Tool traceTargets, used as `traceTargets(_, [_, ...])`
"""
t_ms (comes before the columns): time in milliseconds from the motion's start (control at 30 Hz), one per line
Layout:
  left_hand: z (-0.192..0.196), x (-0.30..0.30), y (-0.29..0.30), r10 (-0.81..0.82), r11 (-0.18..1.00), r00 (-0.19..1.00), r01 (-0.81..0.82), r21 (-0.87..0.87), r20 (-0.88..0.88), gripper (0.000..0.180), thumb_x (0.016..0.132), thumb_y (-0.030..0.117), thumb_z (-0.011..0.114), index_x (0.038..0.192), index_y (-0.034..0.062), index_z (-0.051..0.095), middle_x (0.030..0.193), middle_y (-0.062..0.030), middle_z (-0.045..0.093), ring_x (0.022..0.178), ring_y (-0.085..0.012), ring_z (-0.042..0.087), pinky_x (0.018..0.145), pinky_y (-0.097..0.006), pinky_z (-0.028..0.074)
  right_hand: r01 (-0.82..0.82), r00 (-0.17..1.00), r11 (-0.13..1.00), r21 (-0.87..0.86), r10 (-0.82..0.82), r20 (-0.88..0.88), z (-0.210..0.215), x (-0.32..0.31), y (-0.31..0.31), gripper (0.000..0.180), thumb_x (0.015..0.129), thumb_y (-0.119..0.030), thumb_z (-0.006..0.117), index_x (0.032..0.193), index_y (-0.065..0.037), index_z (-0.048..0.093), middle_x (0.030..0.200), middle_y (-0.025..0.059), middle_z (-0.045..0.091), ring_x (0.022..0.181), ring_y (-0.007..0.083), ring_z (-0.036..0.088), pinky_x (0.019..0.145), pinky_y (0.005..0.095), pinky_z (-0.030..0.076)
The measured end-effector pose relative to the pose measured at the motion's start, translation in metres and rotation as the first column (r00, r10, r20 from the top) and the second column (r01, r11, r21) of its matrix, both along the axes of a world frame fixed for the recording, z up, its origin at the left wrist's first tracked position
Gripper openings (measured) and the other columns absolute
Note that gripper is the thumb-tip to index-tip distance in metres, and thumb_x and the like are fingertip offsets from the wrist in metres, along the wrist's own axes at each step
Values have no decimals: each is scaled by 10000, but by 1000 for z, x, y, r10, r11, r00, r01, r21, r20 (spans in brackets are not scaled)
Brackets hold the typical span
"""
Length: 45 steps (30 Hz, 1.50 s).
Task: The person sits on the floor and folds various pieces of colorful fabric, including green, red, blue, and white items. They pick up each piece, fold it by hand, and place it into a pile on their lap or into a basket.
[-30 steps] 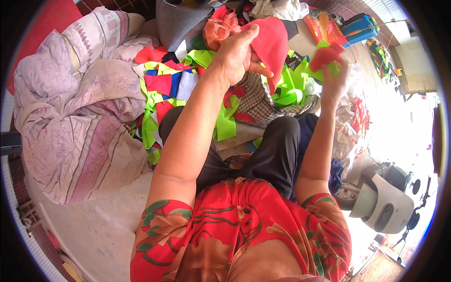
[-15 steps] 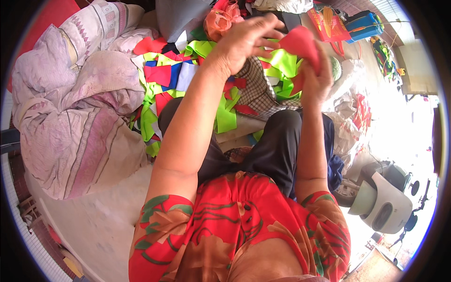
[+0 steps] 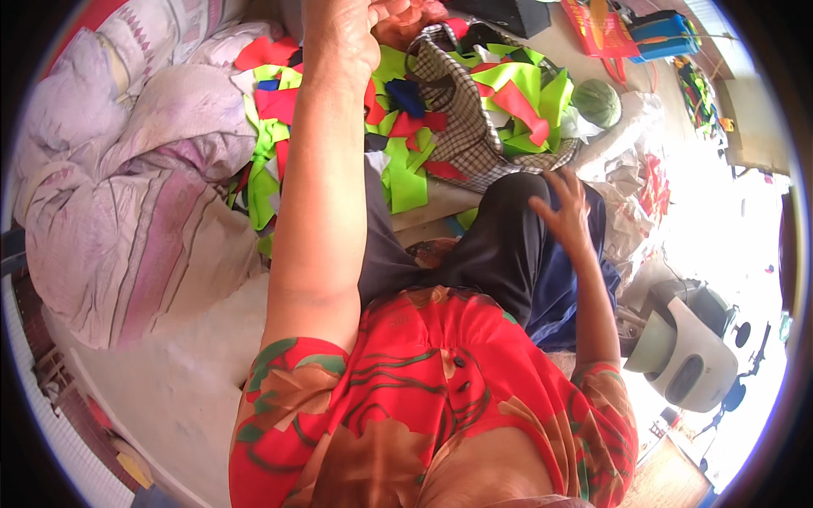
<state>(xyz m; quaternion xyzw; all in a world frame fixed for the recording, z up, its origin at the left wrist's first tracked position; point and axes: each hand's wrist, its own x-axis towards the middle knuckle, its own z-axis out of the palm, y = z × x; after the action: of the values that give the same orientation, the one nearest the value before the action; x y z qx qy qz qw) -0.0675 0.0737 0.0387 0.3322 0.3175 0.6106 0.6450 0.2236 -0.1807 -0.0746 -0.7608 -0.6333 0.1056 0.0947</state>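
Note:
My left hand (image 3: 345,38) reaches far forward over the heap of fabric scraps (image 3: 405,182). The picture's upper edge cuts it off; the fingers that show are stretched to the right, with nothing visible in them. My right hand (image 3: 566,212) hovers by my right knee, empty, its fingers spread. Just beyond it, a brown-and-white checked cloth bag (image 3: 453,89) gapes, holding lime green and red scraps. A long red scrap (image 3: 521,110) lies on top in there. Loose lime, red and blue pieces spread left of the bag, partly hidden by my left forearm.
A pale, stained quilt (image 3: 102,229) is bunched up at left. Right of the checked bag sit a green melon (image 3: 597,103) and crumpled white plastic (image 3: 622,203). Farther off are a red bag (image 3: 597,38) and a blue case (image 3: 665,38). A grey-white machine (image 3: 690,360) stands at right.
My right hand has let go of the red scrap and drawn back toward my knee. My left hand has moved forward and left, away from the bag.

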Motion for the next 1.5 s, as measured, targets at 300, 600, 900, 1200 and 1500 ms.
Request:
traceTargets(300, [-46,-119,27,149,988,918,-153,18,-368,323,847,293,615,1015,21,573,956,-145,649,873,-235,644,727,-341,523,257,928,963,78,-223,-297,-58,-36,-49,609,832,-296,599,1371,-152,357,1397,234,280,1304,384,271,1055,424,264])
traceTargets(600, [-247,-191,-35,-129,987,-229,-127,-102,-965,694,617,405,763,1182,63,547,1193,-149,521,1147,-302,484,922,-457,409,224,949,973,48,-207,-240,-60,-32,-45,605,841,-287,584,1378,-147,344,1387,234,289,1314,379,255,1056,428,254])
traceTargets(900, [-299,-173,-74,-120,993,-473,-56,-106,-873,171,776,164,559,936,111,589,1044,-92,555,1010,-272,536,835,-451,395,178,962,980,91,-154,-225,-63,-31,-45,596,842,-285,573,1374,-131,353,1366,214,315,1281,370,296,1044,422,273])
traceTargets(1200, [-273,-142,-41,425,903,-400,249,349,-812,584,627,348,728,1134,118,550,1238,-128,479,1139,-305,458,829,-483,382,209,954,975,81,-185,-236,-59,-33,-41,593,836,-264,573,1368,-112,360,1358,208,319,1261,365,325,1040,415,278])
traceTargets(1500, [-274,-105,41,-106,992,-360,21,-121,-927,1112,527,555,786,1413,157,244,1420,-158,261,1311,-362,243,906,-641,328,217,959,973,74,-199,-202,-58,-29,-37,581,839,-249,561,1357,-74,365,1355,210,340,1286,362,289,1063,413,228])
